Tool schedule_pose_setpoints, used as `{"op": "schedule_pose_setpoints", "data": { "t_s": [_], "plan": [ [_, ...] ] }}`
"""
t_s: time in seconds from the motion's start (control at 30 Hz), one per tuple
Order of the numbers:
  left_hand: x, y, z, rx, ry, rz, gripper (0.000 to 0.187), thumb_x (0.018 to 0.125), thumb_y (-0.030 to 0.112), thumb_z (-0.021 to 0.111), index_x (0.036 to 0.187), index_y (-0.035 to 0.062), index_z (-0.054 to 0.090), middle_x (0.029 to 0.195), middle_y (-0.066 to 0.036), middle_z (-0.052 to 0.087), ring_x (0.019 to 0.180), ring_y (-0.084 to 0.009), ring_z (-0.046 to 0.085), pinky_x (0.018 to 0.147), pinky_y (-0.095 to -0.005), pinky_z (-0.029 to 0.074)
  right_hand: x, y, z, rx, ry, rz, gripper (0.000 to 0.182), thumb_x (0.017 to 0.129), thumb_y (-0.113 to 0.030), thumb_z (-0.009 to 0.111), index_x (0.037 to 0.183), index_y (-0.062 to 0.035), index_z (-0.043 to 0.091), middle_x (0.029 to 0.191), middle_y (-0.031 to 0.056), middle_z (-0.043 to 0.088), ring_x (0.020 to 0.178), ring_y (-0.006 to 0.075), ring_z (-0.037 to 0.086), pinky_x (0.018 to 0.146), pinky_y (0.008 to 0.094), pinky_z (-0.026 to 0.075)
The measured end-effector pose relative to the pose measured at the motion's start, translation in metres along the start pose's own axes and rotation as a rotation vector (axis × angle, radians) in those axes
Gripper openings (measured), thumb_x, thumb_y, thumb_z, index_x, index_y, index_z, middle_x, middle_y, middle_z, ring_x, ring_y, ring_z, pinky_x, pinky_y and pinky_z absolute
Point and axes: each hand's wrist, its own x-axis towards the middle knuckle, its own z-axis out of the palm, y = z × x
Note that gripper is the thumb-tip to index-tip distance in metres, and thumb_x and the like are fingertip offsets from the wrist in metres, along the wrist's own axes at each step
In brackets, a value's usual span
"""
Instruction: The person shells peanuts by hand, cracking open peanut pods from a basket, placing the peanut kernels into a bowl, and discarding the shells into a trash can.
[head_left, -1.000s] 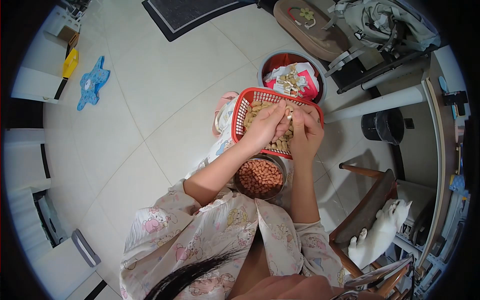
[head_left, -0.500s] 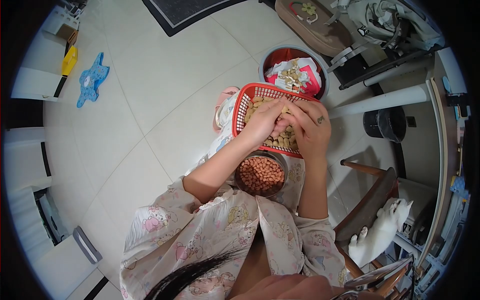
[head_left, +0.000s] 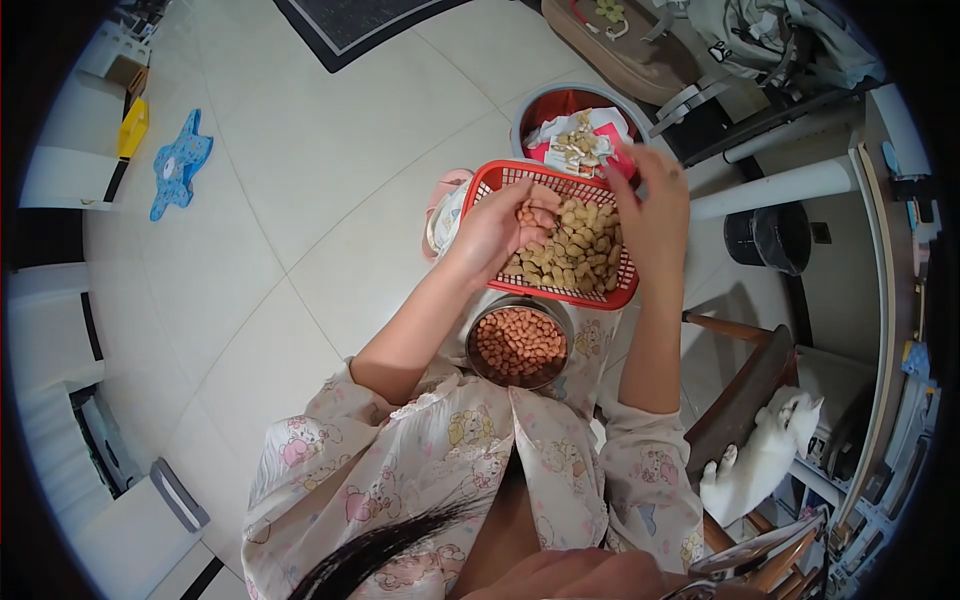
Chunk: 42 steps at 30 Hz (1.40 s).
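A red plastic basket point(head_left: 628, 290) of unshelled peanuts point(head_left: 578, 250) rests over my lap. My left hand point(head_left: 490, 232) is over its left side, palm up, fingers curled around several shelled peanuts point(head_left: 535, 214). At the basket's far right edge, close to the bin, is my right hand point(head_left: 655, 200). Its thumb and fingers are apart, slightly blurred, and I see nothing between them. Below the basket a round metal bowl point(head_left: 478, 368) sits on my lap, holding many reddish shelled peanuts point(head_left: 520, 340).
Just beyond the basket stands a bin point(head_left: 520, 125) with white paper, pink plastic and shells inside. A white cat point(head_left: 760, 460) lies on a chair point(head_left: 735, 410) at right. A black wastebasket point(head_left: 768, 240) is under the desk. A blue cloth item point(head_left: 182, 165) lies on the floor.
My hands were together over the basket and have parted. The right moved right toward the bin; the left moved slightly left and now shows shelled peanuts in its palm.
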Motion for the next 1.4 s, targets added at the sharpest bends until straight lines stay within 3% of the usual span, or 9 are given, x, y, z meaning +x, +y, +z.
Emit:
{"op": "schedule_pose_setpoints", "data": {
  "t_s": [0.03,0.1,0.2,0.43,0.67,0.83,1.0,1.2,1.4],
  "plan": [
    [-0.001,0.0,-0.002,-0.022,0.028,0.026,0.037,0.099,0.031,0.037,0.102,-0.0013,0.057,0.089,-0.005,0.057,0.082,-0.0134,0.055,0.076,-0.0279,0.048,-0.007,-0.005,-0.005,0.003,-0.004,-0.002,0.016,0.079,-0.016,0.067,0.09,-0.0038,0.067,0.097,0.0099,0.064,0.098,0.029,0.055,0.087,0.0414,0.042],
    [-0.002,0.002,-0.003,-0.035,0.04,0.041,0.036,0.099,0.029,0.037,0.102,-0.0012,0.056,0.089,-0.005,0.057,0.083,-0.014,0.055,0.077,-0.0287,0.049,-0.021,-0.014,-0.015,0.188,-0.437,0.04,0.015,0.077,-0.016,0.068,0.087,-0.0041,0.066,0.1,0.0071,0.062,0.097,0.0294,0.054,0.086,0.0395,0.042],
    [-0.003,0.006,0.002,-0.056,0.061,0.07,0.034,0.098,0.027,0.039,0.102,-0.0012,0.056,0.089,-0.006,0.057,0.083,-0.0148,0.056,0.079,-0.0297,0.049,-0.043,-0.015,-0.007,0.178,-0.545,-0.076,0.016,0.073,-0.016,0.07,0.085,-0.0062,0.067,0.095,0.0057,0.062,0.094,0.0275,0.055,0.085,0.0388,0.042],
    [-0.008,0.007,0.006,0.088,0.086,0.13,0.031,0.098,0.027,0.042,0.1,0.0003,0.056,0.084,-0.002,0.054,0.072,-0.0107,0.051,0.066,-0.0252,0.045,-0.051,-0.02,0.008,0.066,-0.483,-0.24,0.016,0.07,-0.016,0.072,0.082,-0.0086,0.065,0.083,0.0069,0.062,0.085,0.025,0.056,0.082,0.0395,0.042],
    [-0.017,0.003,0.014,0.438,0.044,-0.014,0.022,0.094,0.029,0.056,0.088,0.0078,0.054,0.07,0.005,0.046,0.056,-0.0028,0.039,0.05,-0.0179,0.031,-0.038,-0.028,-0.012,0.411,-0.312,0.111,0.016,0.077,-0.015,0.068,0.086,-0.0044,0.061,0.081,0.0087,0.062,0.084,0.0275,0.056,0.077,0.0373,0.043],
    [-0.012,-0.004,0.021,0.255,-0.083,-0.018,0.021,0.097,0.026,0.049,0.086,0.0081,0.05,0.071,0.005,0.045,0.058,-0.0032,0.038,0.051,-0.0178,0.03,-0.043,-0.024,-0.008,0.571,-0.219,0.196,0.011,0.08,-0.01,0.065,0.087,-0.0031,0.061,0.08,0.0069,0.062,0.082,0.0203,0.057,0.075,0.0323,0.044],
    [-0.011,-0.009,0.024,0.194,-0.133,-0.037,0.02,0.099,0.025,0.045,0.087,0.009,0.048,0.073,0.005,0.043,0.062,-0.0033,0.038,0.053,-0.0182,0.031,-0.048,-0.025,0.0,1.129,-0.286,0.501,0.007,0.082,-0.004,0.065,0.086,-0.0025,0.06,0.083,0.0018,0.059,0.081,0.0089,0.054,0.074,0.0241,0.044],
    [-0.009,-0.02,0.028,0.165,-0.156,-0.037,0.018,0.099,0.026,0.045,0.092,0.0095,0.047,0.076,0.004,0.045,0.064,-0.0036,0.04,0.055,-0.0178,0.032,-0.056,-0.011,0.023,1.102,-0.089,0.31,0.011,0.08,-0.001,0.067,0.087,0.0011,0.06,0.091,0.0041,0.058,0.074,0.0106,0.059,0.065,0.0221,0.049],
    [-0.007,-0.025,0.027,-0.04,-0.208,-0.089,0.018,0.099,0.027,0.043,0.097,0.0103,0.049,0.083,0.003,0.048,0.073,-0.0066,0.047,0.061,-0.0197,0.038,-0.055,-0.014,0.013,1.263,-0.118,0.507,0.011,0.08,-0.002,0.069,0.085,0.0022,0.06,0.082,0.0051,0.06,0.065,0.0092,0.059,0.057,0.0198,0.051]
  ]
}}
